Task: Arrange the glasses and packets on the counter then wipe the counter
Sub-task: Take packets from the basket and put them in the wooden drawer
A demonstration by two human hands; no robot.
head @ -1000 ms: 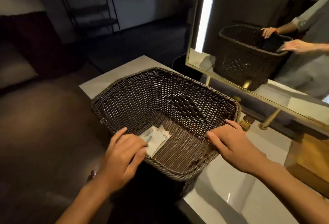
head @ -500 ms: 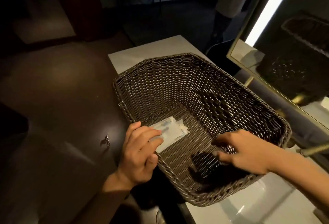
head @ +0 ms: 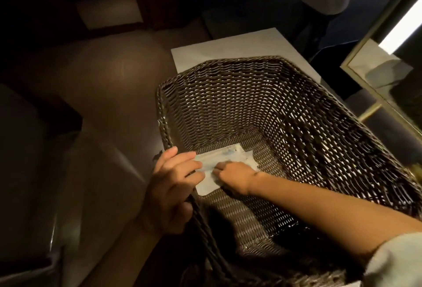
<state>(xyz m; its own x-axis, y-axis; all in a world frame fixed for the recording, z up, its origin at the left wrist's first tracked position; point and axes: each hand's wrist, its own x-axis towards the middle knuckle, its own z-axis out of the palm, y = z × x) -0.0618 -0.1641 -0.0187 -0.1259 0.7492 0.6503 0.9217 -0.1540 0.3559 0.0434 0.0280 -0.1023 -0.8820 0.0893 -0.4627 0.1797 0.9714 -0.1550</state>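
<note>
A dim room, a pale counter (head: 230,45) running along a gold-framed mirror (head: 374,74) at the right. A dark wicker basket (head: 303,127) stands at the counter's near end. White packets (head: 225,160) lie flat on the basket floor against its left wall. The left hand (head: 170,187) curls over the basket's left rim, fingertips touching the packets. The right hand (head: 235,177), reaching inside, pinches the packets with bent fingers.

Print on the packets (head: 225,157) is too blurred to read.
</note>
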